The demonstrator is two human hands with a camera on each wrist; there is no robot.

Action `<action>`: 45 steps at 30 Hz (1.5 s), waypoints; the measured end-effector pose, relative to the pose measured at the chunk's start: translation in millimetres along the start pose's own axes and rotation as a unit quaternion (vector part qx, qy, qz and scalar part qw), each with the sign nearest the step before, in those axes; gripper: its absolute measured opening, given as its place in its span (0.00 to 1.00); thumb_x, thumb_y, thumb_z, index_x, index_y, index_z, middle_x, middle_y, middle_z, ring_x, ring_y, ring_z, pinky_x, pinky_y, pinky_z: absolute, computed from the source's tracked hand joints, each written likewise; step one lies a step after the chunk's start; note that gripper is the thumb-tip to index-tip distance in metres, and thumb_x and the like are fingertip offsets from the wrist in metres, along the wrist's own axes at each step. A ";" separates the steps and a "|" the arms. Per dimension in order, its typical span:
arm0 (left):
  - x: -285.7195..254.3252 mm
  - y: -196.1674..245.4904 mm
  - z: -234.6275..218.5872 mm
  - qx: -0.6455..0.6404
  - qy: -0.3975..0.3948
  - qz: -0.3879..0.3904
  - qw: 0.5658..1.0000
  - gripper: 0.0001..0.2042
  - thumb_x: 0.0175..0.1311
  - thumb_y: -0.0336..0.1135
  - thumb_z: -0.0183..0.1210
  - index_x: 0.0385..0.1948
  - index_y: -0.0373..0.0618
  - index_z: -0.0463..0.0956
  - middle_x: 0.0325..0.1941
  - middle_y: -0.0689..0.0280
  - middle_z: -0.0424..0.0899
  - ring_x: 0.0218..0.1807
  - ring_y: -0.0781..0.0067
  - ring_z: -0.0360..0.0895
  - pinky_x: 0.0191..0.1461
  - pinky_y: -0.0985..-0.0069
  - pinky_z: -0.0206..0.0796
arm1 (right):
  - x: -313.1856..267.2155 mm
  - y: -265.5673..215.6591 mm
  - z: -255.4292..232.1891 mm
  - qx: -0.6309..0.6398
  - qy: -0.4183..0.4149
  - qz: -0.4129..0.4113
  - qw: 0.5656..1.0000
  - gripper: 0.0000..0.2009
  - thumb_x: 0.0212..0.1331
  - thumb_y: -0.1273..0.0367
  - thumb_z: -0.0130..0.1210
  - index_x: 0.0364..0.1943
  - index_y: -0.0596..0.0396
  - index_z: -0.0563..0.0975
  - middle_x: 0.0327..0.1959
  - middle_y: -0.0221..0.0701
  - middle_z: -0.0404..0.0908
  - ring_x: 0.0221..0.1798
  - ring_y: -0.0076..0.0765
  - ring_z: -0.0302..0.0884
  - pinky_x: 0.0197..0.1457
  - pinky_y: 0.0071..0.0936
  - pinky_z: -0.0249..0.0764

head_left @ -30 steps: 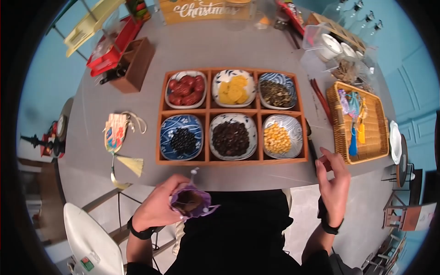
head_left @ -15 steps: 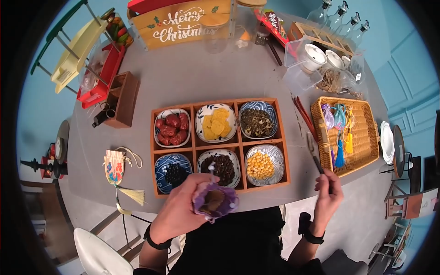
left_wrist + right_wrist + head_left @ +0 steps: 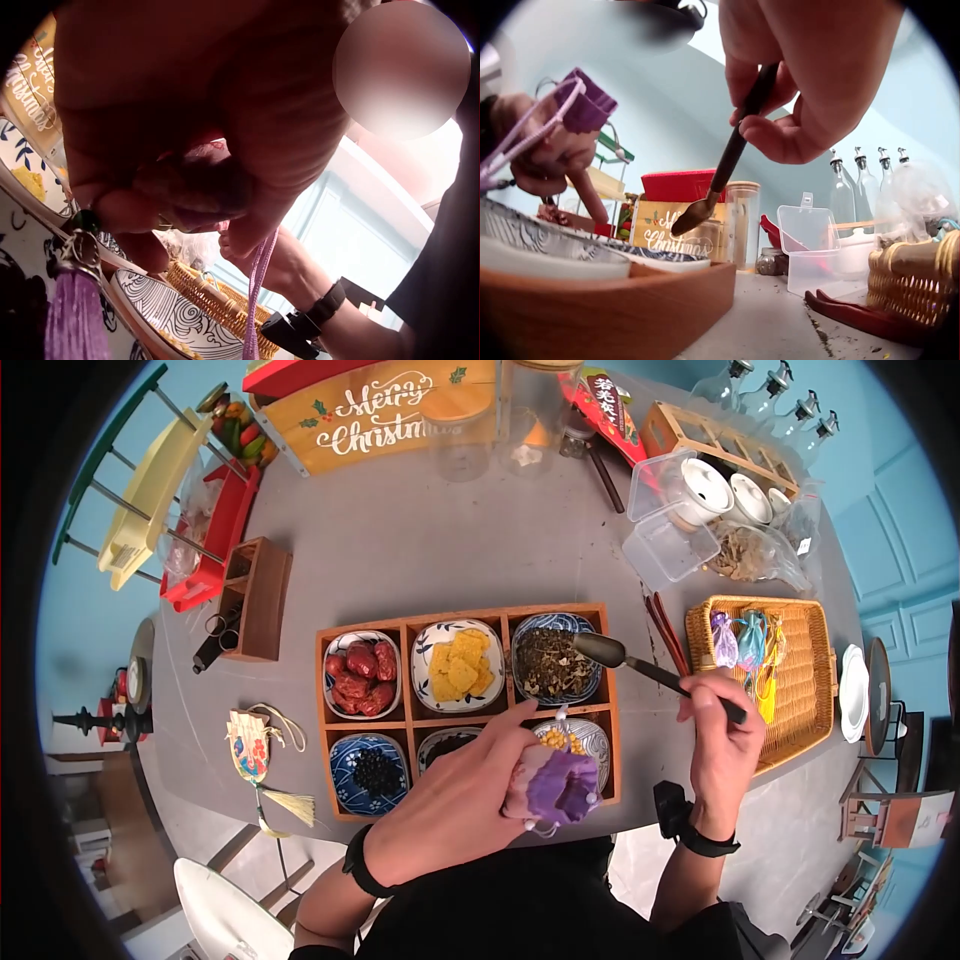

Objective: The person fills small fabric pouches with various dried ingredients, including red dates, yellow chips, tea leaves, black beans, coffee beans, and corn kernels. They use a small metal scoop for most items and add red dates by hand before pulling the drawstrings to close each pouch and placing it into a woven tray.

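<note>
My left hand (image 3: 440,805) grips a purple drawstring pouch (image 3: 568,785), its mouth gaping, over the front right of a wooden divided tray (image 3: 407,670). A purple tassel (image 3: 79,315) hangs below it in the left wrist view. My right hand (image 3: 722,740) holds a spoon (image 3: 645,668) by its dark handle. The spoon's bowl is at the right edge of the dish of dried dark herbs (image 3: 548,665). Corn kernels (image 3: 558,738) show partly behind the pouch. Red dates (image 3: 362,678), yellow slices (image 3: 462,665) and black beans (image 3: 378,772) fill other dishes; my left hand mostly hides the front middle dish.
Right of the tray lie reddish-brown sticks (image 3: 664,632) and a wicker basket (image 3: 808,710) with small tasselled pouches. A patterned pouch (image 3: 248,745) lies at left, below a wooden box (image 3: 265,600). Behind are a clear plastic box (image 3: 670,555), glass jars and a Christmas sign (image 3: 380,415).
My right hand has picked up the spoon from the table and brought it over to the herb dish. My left hand has carried the pouch rightward across the tray's front.
</note>
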State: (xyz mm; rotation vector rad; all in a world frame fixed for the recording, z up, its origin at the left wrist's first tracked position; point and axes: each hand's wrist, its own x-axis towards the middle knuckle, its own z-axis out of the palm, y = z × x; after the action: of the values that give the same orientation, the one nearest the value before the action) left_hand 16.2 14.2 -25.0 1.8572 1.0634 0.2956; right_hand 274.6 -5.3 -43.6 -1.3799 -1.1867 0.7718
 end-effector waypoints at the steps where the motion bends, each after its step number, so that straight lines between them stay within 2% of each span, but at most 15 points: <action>1: 5.2 0.2 1.3 -0.002 -0.001 -0.003 1.000 0.27 0.46 0.26 0.66 0.52 0.41 0.65 0.69 0.50 0.64 0.48 0.45 0.79 0.48 0.63 0.72 | 4.8 0.1 2.0 -0.038 -0.026 0.017 0.999 0.07 0.59 0.79 0.56 0.40 0.62 0.80 0.34 0.29 0.75 0.33 0.23 0.70 0.38 0.19 0.66; 3: 15.6 0.4 3.0 0.034 -0.001 -0.030 0.999 0.26 0.50 0.29 0.63 0.52 0.40 0.64 0.69 0.44 0.61 0.49 0.41 0.78 0.50 0.60 0.71 | 11.3 -1.1 10.9 -0.104 -0.044 0.007 0.994 0.08 0.59 0.79 0.56 0.42 0.61 0.80 0.35 0.31 0.76 0.37 0.26 0.72 0.40 0.20 0.68; 6: 26.3 2.9 3.8 0.068 0.005 -0.031 0.997 0.24 0.53 0.32 0.61 0.51 0.38 0.63 0.68 0.38 0.60 0.48 0.38 0.77 0.51 0.57 0.70 | 17.2 0.3 17.3 -0.089 -0.074 0.016 0.993 0.09 0.59 0.79 0.56 0.43 0.61 0.79 0.36 0.33 0.76 0.38 0.28 0.73 0.43 0.21 0.69; 13: 42.3 0.9 11.4 0.099 0.000 -0.024 0.995 0.21 0.54 0.31 0.59 0.47 0.32 0.62 0.66 0.32 0.59 0.45 0.36 0.78 0.46 0.57 0.73 | 21.3 11.3 17.7 -0.087 -0.139 0.040 0.986 0.09 0.60 0.78 0.55 0.45 0.62 0.79 0.37 0.32 0.78 0.38 0.27 0.73 0.43 0.20 0.68; 16: 47.7 2.9 10.5 0.117 -0.021 -0.026 0.993 0.19 0.53 0.30 0.59 0.44 0.32 0.62 0.66 0.32 0.60 0.44 0.37 0.78 0.44 0.58 0.74 | 18.5 16.1 21.9 0.004 -0.096 0.119 0.988 0.09 0.62 0.76 0.55 0.44 0.64 0.79 0.35 0.32 0.79 0.35 0.24 0.74 0.42 0.20 0.69; 18: 49.9 2.0 11.8 0.120 -0.014 -0.004 0.993 0.18 0.52 0.29 0.59 0.42 0.33 0.62 0.66 0.32 0.61 0.44 0.38 0.79 0.45 0.59 0.74 | 19.1 14.6 28.4 0.064 -0.047 0.231 0.970 0.10 0.65 0.73 0.54 0.43 0.67 0.79 0.32 0.32 0.80 0.32 0.22 0.75 0.40 0.19 0.71; 21: 50.0 3.4 10.8 0.108 -0.016 -0.011 0.994 0.20 0.50 0.29 0.61 0.42 0.35 0.63 0.67 0.35 0.61 0.45 0.40 0.79 0.45 0.59 0.73 | 18.7 24.0 31.7 0.115 -0.015 0.257 0.959 0.12 0.66 0.70 0.53 0.43 0.69 0.79 0.29 0.34 0.81 0.30 0.22 0.76 0.39 0.19 0.72; 25: 36.4 4.9 3.3 0.087 0.013 0.015 0.996 0.23 0.48 0.29 0.64 0.45 0.38 0.63 0.65 0.42 0.65 0.44 0.43 0.79 0.45 0.60 0.73 | 15.1 35.0 26.4 0.164 0.027 0.245 0.955 0.12 0.66 0.70 0.52 0.42 0.69 0.78 0.28 0.34 0.81 0.27 0.23 0.74 0.36 0.19 0.71; 28: 22.5 3.2 -7.8 0.046 0.056 0.008 0.997 0.27 0.45 0.29 0.68 0.48 0.41 0.64 0.56 0.49 0.74 0.43 0.45 0.79 0.45 0.62 0.72 | 14.8 37.1 20.9 0.193 0.064 0.238 0.950 0.12 0.66 0.70 0.51 0.40 0.68 0.79 0.28 0.35 0.81 0.26 0.23 0.74 0.34 0.20 0.70; 30: 14.1 0.3 -17.2 0.026 0.056 -0.083 0.995 0.29 0.43 0.28 0.69 0.49 0.41 0.65 0.44 0.53 0.79 0.42 0.48 0.80 0.46 0.64 0.72 | 13.7 39.1 16.7 0.198 0.074 0.226 0.951 0.11 0.66 0.70 0.51 0.40 0.68 0.79 0.27 0.35 0.81 0.26 0.24 0.74 0.33 0.20 0.70; 33: 10.8 -10.8 -18.8 0.029 0.123 -0.095 0.987 0.29 0.42 0.28 0.70 0.49 0.40 0.66 0.39 0.54 0.80 0.43 0.48 0.80 0.47 0.64 0.71 | 13.4 33.6 13.3 0.205 0.082 0.210 0.952 0.11 0.66 0.69 0.51 0.39 0.67 0.79 0.27 0.35 0.81 0.25 0.24 0.74 0.32 0.20 0.69; 39: 16.8 -20.2 -17.2 0.008 0.139 -0.115 0.984 0.28 0.44 0.28 0.70 0.49 0.39 0.66 0.41 0.53 0.81 0.46 0.48 0.80 0.50 0.64 0.70 | 10.8 5.3 -0.5 0.205 0.103 0.142 0.963 0.11 0.66 0.70 0.50 0.37 0.67 0.79 0.24 0.35 0.80 0.23 0.25 0.72 0.29 0.20 0.68; 41: 18.3 -18.8 -15.9 0.002 0.134 -0.121 0.984 0.28 0.45 0.28 0.70 0.49 0.39 0.66 0.41 0.53 0.81 0.47 0.48 0.80 0.51 0.64 0.70 | 8.3 -11.9 -3.4 0.201 0.088 0.133 0.966 0.11 0.66 0.70 0.50 0.36 0.67 0.79 0.24 0.35 0.79 0.23 0.26 0.73 0.27 0.20 0.68; 43: 20.0 -17.6 -16.0 0.010 0.110 -0.107 0.988 0.25 0.48 0.29 0.67 0.47 0.38 0.64 0.44 0.49 0.78 0.47 0.41 0.77 0.48 0.59 0.70 | 5.2 -25.4 0.4 0.183 0.055 0.124 0.974 0.10 0.66 0.72 0.50 0.35 0.67 0.79 0.24 0.35 0.80 0.24 0.26 0.75 0.27 0.20 0.70; 45: 20.4 -16.1 -14.0 0.003 0.108 -0.108 0.988 0.26 0.47 0.29 0.68 0.48 0.39 0.65 0.43 0.51 0.80 0.47 0.44 0.78 0.49 0.62 0.70 | 3.4 -36.1 6.9 0.174 0.039 0.128 0.976 0.09 0.65 0.73 0.51 0.35 0.67 0.79 0.27 0.35 0.81 0.25 0.25 0.76 0.28 0.20 0.72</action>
State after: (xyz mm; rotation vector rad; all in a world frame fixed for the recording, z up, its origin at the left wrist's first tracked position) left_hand 11.3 41.3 -35.4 1.7246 1.4036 0.3705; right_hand 261.0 -3.8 -9.3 -1.2666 -0.7754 1.0430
